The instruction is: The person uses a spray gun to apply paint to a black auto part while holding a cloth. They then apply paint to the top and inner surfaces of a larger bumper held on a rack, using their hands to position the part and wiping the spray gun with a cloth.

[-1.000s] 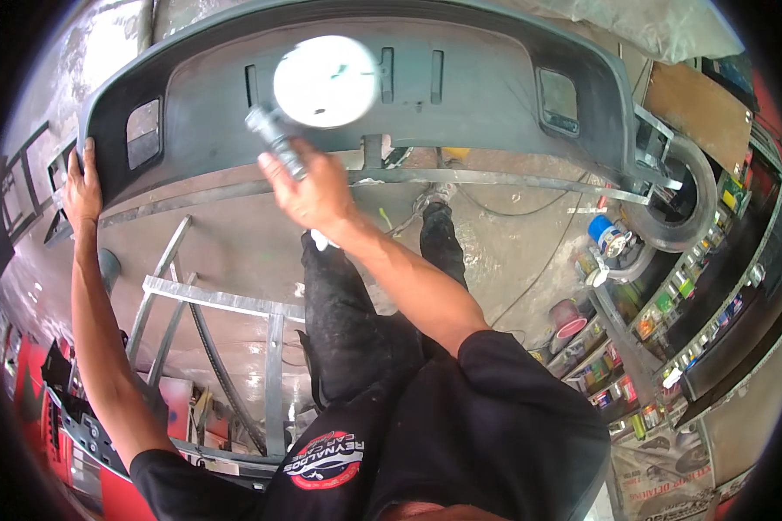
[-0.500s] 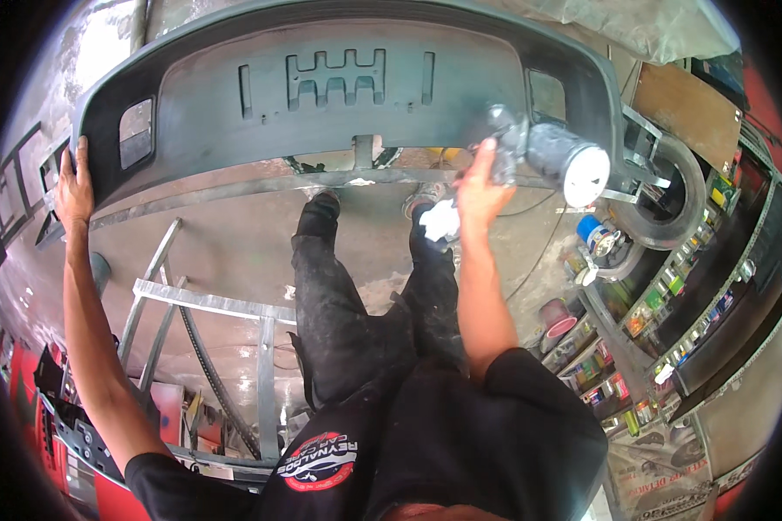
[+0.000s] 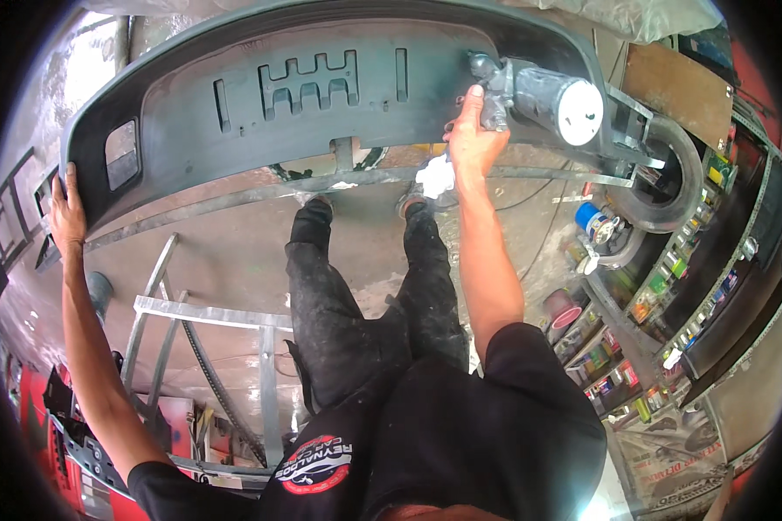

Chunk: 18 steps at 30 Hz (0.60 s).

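A dark grey plastic bumper [image 3: 174,122] lies across the top of my view, with slots and two side openings. My left hand [image 3: 68,208] grips its left end, fingers over the edge. My right hand [image 3: 476,139] is closed around a silver spray gun [image 3: 493,82] in front of the bumper's right part, its cylindrical cup with a white lid [image 3: 578,113] pointing to the right. A crumpled white thing [image 3: 434,176] hangs just below that hand; I cannot tell whether it is held too.
Metal stands [image 3: 208,308] occupy the lower left, and a rail [image 3: 369,176] runs under the bumper. At the right are a tire [image 3: 682,174], a blue can [image 3: 593,221], a pink container [image 3: 561,308], a brown board [image 3: 678,87] and shelves of small containers [image 3: 669,286].
My right hand and the spray gun have swept from the bumper's middle to its right, then upward. The bumper's left end, with my left hand on it, sits slightly lower in view.
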Each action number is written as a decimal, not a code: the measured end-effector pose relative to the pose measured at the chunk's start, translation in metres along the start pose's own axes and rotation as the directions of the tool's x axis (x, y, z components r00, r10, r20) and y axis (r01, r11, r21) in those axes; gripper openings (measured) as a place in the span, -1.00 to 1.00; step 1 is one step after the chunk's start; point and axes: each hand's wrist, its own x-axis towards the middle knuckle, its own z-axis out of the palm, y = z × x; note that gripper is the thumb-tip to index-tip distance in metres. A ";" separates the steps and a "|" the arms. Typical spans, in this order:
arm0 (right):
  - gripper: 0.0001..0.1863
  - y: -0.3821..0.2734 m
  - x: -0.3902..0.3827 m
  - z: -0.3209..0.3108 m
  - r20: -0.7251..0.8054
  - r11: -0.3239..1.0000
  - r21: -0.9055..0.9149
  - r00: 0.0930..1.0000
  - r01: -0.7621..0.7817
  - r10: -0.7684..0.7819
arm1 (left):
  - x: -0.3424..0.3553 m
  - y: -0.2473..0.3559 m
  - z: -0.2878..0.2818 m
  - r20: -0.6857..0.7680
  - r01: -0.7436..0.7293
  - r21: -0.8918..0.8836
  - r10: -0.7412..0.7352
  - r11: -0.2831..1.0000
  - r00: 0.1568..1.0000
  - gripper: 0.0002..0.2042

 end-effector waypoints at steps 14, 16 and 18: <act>-0.59 -0.018 0.000 0.008 0.016 0.991 0.090 0.995 -0.102 0.101 | 0.001 0.006 -0.010 -0.011 -0.006 -0.018 0.006 1.000 1.000 -0.45; -0.59 -0.020 -0.009 0.012 0.045 0.989 0.064 0.990 -0.134 0.131 | -0.001 0.001 -0.010 -0.021 -0.016 -0.006 0.016 1.000 1.000 -0.45; -0.59 -0.018 -0.019 0.023 0.077 0.985 0.038 0.984 -0.166 0.163 | -0.005 -0.005 -0.009 -0.028 -0.026 0.009 0.026 1.000 0.999 -0.46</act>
